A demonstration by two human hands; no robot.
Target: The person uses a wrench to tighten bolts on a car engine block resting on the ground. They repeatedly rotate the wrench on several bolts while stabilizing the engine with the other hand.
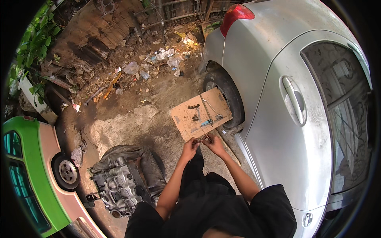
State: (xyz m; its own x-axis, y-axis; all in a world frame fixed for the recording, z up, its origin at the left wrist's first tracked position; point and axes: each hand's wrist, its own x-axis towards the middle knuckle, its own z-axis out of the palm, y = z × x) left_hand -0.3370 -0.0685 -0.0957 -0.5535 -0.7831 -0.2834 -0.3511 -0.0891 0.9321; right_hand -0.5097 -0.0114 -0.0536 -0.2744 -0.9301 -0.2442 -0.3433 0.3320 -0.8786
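Note:
Close together in front of my body, both hands are at the near edge of a tan board (183, 126). My left hand (191, 146) is closed, its fingertips pinched; what they hold is too small to make out. My right hand (213, 144) is closed on a thin rod (204, 133) that points away over the board's edge. Several tools lie on the board: a blue-handled tool (206, 123), a long thin bar (203, 102), a silver wrench-like tool (210, 108) and a row of small dark parts (193, 106).
Right of me stands a silver car (278, 139), its rear tire (232, 95) against the board. A greasy engine (123, 186) sits on the ground at my left, beside a green and pink vehicle (43, 158). Litter (162, 57) covers the dirt at the back.

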